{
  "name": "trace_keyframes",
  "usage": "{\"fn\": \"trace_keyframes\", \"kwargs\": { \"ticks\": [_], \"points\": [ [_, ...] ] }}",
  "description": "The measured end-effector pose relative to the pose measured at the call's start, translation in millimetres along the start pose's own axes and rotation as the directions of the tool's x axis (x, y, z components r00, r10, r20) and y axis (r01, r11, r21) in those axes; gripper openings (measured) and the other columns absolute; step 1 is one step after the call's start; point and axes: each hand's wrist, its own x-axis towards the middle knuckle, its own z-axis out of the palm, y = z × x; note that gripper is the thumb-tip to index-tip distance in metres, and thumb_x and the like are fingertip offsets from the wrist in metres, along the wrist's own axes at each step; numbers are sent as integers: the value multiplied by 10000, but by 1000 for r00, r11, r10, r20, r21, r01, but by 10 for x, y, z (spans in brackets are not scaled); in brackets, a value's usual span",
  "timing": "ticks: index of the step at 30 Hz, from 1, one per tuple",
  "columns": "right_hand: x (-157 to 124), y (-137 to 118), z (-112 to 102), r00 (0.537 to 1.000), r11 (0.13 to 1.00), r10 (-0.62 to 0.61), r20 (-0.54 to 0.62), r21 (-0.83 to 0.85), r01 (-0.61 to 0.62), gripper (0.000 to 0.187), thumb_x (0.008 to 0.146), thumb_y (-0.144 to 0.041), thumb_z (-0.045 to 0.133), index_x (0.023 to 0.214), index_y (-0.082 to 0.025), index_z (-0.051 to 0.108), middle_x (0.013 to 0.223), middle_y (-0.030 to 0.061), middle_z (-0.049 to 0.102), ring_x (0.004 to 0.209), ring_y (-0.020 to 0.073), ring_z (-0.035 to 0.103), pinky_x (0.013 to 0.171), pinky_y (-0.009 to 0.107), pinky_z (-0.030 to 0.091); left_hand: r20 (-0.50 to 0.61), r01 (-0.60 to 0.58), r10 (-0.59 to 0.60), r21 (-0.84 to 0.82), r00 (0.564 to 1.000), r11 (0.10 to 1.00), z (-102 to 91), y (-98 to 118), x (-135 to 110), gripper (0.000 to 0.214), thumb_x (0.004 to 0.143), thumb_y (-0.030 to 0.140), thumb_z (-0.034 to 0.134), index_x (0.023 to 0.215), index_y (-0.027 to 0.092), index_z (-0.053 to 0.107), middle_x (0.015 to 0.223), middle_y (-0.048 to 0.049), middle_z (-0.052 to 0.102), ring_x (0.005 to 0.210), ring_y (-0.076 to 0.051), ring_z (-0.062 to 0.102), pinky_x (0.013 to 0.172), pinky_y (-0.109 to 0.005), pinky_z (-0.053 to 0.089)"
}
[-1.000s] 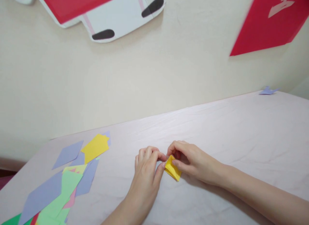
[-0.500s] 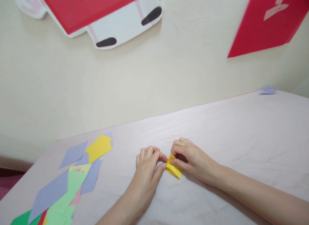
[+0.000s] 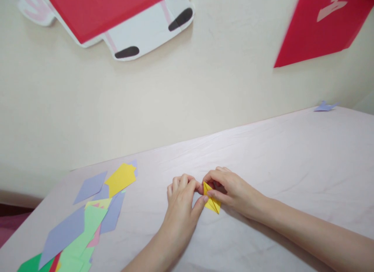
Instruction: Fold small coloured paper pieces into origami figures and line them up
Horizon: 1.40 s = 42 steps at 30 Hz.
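Head view: left hand (image 3: pixel 181 202) and right hand (image 3: pixel 238 189) pinch creased yellow paper (image 3: pixel 213 205), seemingly diamond-shaped.

- Surface (image 3: pixel 269 159): pale, creased, beneath left grip (image 3: pixel 182 202) and right grip (image 3: pixel 238 188).
- Yellow fold (image 3: pixel 215 204): between both grips, touching each.
- Paper sheets (image 3: pixel 64 232): overlapping, left of left grip.
- Purple fold (image 3: pixel 324 107): far beyond right grip, rightward, near the back edge.

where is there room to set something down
Bare table between the right hand and the purple folded paper; a narrower patch between the left hand and the loose papers. Crowded among those papers and around the yellow folded paper.
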Motion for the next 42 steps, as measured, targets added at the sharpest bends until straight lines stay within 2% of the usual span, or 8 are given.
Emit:
{"fn": "trace_keyframes", "kwargs": {
  "ticks": [6, 14, 23, 29, 33, 42],
  "points": [
    [3, 18, -22, 999, 998, -33, -26, 49, 34, 151, 872, -91, 542, 808, -181, 644, 760, 14, 635, 739, 166, 551, 689, 272, 406, -6, 36, -36, 3, 999, 999, -5, 45, 2, 72, 853, 172, 621, 845, 227, 575, 993, -9, 566, 1011, -242, 466, 888, -413, 331],
    [13, 40, 3, 998, 998, -36, -55, 54, 39, 152, 846, -84, 555, 764, -183, 635, 733, 9, 632, 719, 161, 549, 672, 266, 402, 57, 38, -33, -81, 998, 996, -66, 7, 62, 56, 883, 269, 605, 828, 256, 608, 977, 1, 592, 1022, -247, 481, 896, -414, 329],
    [10, 18, -1, 997, 996, 42, -57, 82, -37, 156, 879, -120, 540, 797, -174, 660, 725, 10, 624, 724, 161, 548, 659, 258, 386, 0, 50, -50, -23, 999, 998, -9, 44, 70, 106, 825, 203, 670, 758, 231, 593, 943, 13, 600, 999, -239, 484, 882, -408, 310],
    [-4, -31, -8, 999, 996, 8, -37, 92, -5, 49, 826, -164, 637, 777, -172, 640, 686, -13, 582, 696, 152, 527, 657, 256, 384, -12, 15, -15, -22, 1000, 1000, 3, 46, 61, 117, 860, 229, 642, 755, 227, 589, 925, 9, 595, 967, -229, 482, 856, -398, 315],
    [9, -28, 14, 999, 998, 15, -40, 57, -12, 104, 792, -228, 716, 776, -183, 624, 678, -30, 577, 685, 147, 509, 673, 261, 368, -21, 6, -7, -35, 1000, 999, 10, 43, 74, 94, 841, 197, 653, 773, 229, 595, 932, 12, 593, 970, -224, 474, 858, -390, 316],
    [-14, 36, 48, 996, 977, 63, -68, 207, -47, 226, 896, -283, 570, 720, -166, 651, 660, -6, 599, 646, 136, 524, 615, 237, 365, -3, -9, 9, -81, 1000, 997, 13, 44, 72, 77, 846, 175, 666, 829, 244, 637, 934, 24, 600, 977, -216, 476, 870, -386, 320]
  ]
}}
